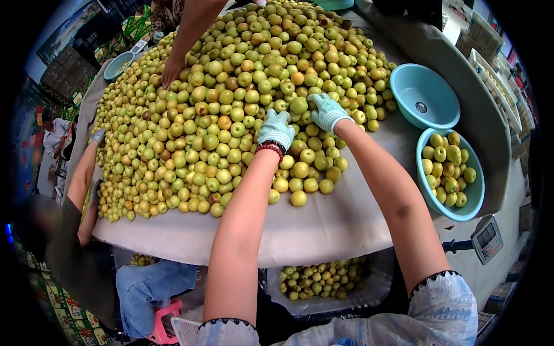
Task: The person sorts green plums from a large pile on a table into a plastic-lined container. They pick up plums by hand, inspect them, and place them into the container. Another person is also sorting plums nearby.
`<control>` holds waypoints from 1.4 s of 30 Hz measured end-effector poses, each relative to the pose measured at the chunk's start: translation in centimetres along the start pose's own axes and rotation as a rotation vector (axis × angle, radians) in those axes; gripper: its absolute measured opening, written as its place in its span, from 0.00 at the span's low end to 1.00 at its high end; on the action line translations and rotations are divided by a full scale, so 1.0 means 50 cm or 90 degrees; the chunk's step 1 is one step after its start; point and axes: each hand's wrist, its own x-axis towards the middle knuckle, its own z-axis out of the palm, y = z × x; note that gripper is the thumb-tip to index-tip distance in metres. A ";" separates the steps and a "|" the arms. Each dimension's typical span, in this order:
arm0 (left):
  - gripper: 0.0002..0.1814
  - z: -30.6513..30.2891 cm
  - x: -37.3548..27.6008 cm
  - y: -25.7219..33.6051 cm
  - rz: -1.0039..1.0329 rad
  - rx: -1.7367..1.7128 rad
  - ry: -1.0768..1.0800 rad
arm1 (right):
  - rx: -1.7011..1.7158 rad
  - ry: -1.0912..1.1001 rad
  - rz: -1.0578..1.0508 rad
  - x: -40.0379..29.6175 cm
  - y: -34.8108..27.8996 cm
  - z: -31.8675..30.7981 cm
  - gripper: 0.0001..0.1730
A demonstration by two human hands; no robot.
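Note:
A large heap of round yellow-green fruits (207, 142), which look like jujubes, covers much of the cloth-covered table (329, 225) before me. Both my hands wear pale mint gloves. My left hand (277, 129), with dark red bead bracelets at the wrist, rests on the heap; its fingertips touch fruit, but whether it grips one is hidden. To its right, my right hand (329, 113) reaches into the heap with thumb and fingers apart. A larger green fruit (298, 105) sits between the two hands, close by my right fingertips.
On the right stand an empty blue basin (426, 91) and a blue basin of fruit (420, 173), with a scale display (487, 240) below. A crate of fruit (342, 302) is under the table. Other people's arms (190, 39) reach in from the far side and left (84, 168).

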 end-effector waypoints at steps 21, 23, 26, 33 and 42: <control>0.27 -0.097 0.048 -0.072 -0.086 0.037 -0.042 | -0.112 0.087 -0.124 0.018 -0.048 0.022 0.28; 0.28 -0.082 0.045 -0.072 -0.136 -0.168 -0.225 | -0.074 0.021 -0.135 -0.001 -0.054 0.043 0.33; 0.26 -0.009 0.009 -0.090 -0.019 -0.022 -0.033 | -0.015 -0.028 -0.158 -0.048 -0.021 0.070 0.29; 0.17 -0.003 -0.148 -0.039 0.103 -0.076 -0.112 | 0.058 -0.080 -0.211 -0.221 0.037 0.016 0.18; 0.18 0.024 -0.401 0.127 0.341 -0.399 0.349 | 1.013 -0.022 0.059 -0.487 -0.099 -0.015 0.32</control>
